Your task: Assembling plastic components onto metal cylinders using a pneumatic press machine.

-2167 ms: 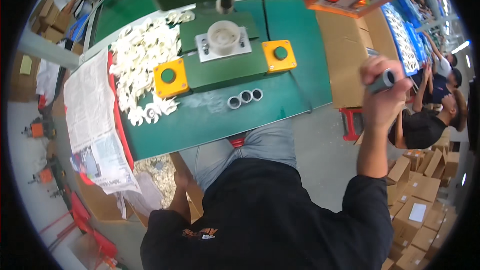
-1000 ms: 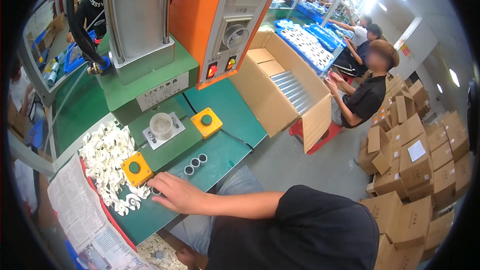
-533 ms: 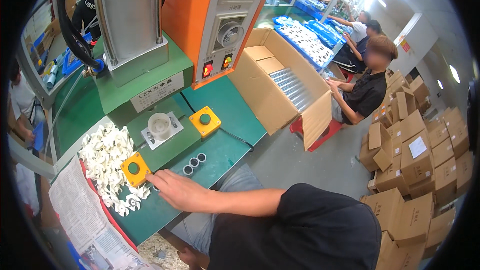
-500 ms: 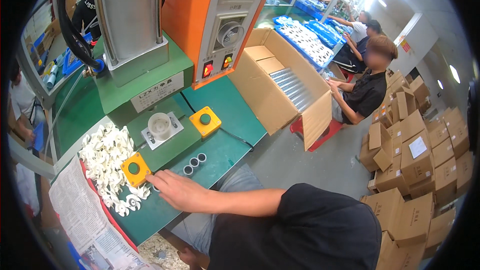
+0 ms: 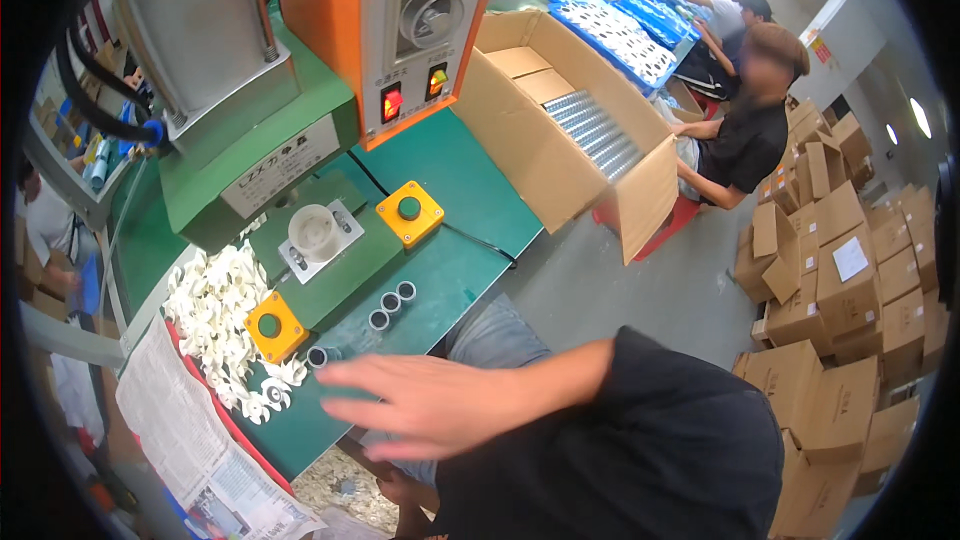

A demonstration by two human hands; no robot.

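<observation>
Right hand (image 5: 430, 402) fingers spread, empty, by a ring (image 5: 318, 356) — left hand (image 5: 397, 488) down low, can't tell its grip or contents.

From my feed, the right hand (image 5: 430, 400) is a blur, its fingertips soft, and I cannot tell whether they touch the short grey tube (image 5: 319, 356) beside them. The left hand (image 5: 396, 486) is mostly lost behind the black sleeve (image 5: 600, 440) at the lower edge – its fingers I cannot make out. That edge also cuts off the heap of pale scraps (image 5: 362, 492). Up top, I lose the upper ends of the metal press column (image 5: 195, 25) and the orange control box (image 5: 320, 30). The newspaper (image 5: 175, 410) carries print too small for me to read. In the white pile (image 5: 215, 315), the lower pieces lie buried under others – and the far tray's (image 5: 657, 90) pieces are too tiny to identify.
</observation>
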